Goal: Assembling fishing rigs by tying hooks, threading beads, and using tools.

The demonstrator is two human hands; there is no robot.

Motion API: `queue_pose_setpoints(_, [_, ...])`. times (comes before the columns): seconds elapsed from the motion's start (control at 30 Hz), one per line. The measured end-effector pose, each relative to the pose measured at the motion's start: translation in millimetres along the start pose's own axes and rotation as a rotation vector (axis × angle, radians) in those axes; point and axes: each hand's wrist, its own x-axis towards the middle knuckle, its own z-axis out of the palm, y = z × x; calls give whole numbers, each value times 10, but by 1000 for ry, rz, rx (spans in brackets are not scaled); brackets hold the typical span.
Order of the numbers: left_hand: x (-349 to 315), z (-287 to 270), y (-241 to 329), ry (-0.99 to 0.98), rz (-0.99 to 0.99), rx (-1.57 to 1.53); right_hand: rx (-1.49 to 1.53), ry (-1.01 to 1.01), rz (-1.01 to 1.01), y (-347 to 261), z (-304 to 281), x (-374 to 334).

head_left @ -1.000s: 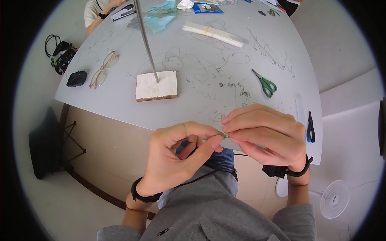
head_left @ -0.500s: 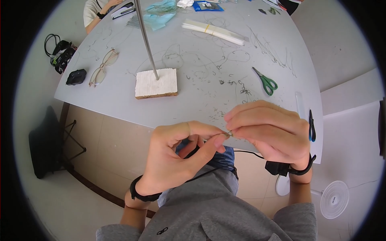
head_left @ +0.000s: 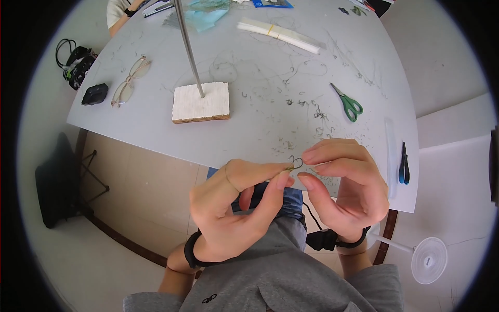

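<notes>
Head view: The left hand (head_left: 239,208) has its thumb and forefinger closed on a small dark hook (head_left: 300,166). The hook is above the near edge of the grey table (head_left: 148,130), its curved part projecting from the fingertips toward the right hand (head_left: 345,182). Whether more than one hook is gripped cannot be told at this scale. The right hand is open, thumb apart from the forefinger and middle finger, which are bent; its fingertips are just beside the hook, and contact cannot be confirmed. A black band is worn on each wrist.

Small dark pieces (head_left: 318,114) lie scattered on the table beyond the hands. Green-handled scissors (head_left: 352,108) lie to their right; blue-handled pliers (head_left: 404,169) lie near the right edge, beside a clear strip (head_left: 390,151). A white block (head_left: 201,104) bears an upright metal rod (head_left: 188,49). Left of it lie eyeglasses (head_left: 123,92) and a black case (head_left: 95,94). Farther back is a banded bundle of white strips (head_left: 280,36). A co-worker's arm (head_left: 120,24) shows at the far left edge.
</notes>
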Motion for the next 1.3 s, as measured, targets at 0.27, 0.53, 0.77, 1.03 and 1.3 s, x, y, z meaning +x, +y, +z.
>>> queue_pose_setpoints(0.27, [0, 5, 14, -22, 38, 72, 55, -15, 123, -24, 27, -21])
queue_pose_setpoints(0.53, [10, 12, 14, -25, 83, 131, 110, 24, 85, 27, 89, -33])
queue_pose_setpoints(0.77, [1, -2, -6, -22, 133, 202, 124, -75, 182, -45, 61, -43])
queue_pose_setpoints(1.03, [3, -42, -41, -76, 303, 303, 120, 11, 126, 12, 122, -39])
queue_pose_setpoints(1.3, [-5, -28, -41, -61, 330, 327, 151, 24, 145, 25, 138, -53])
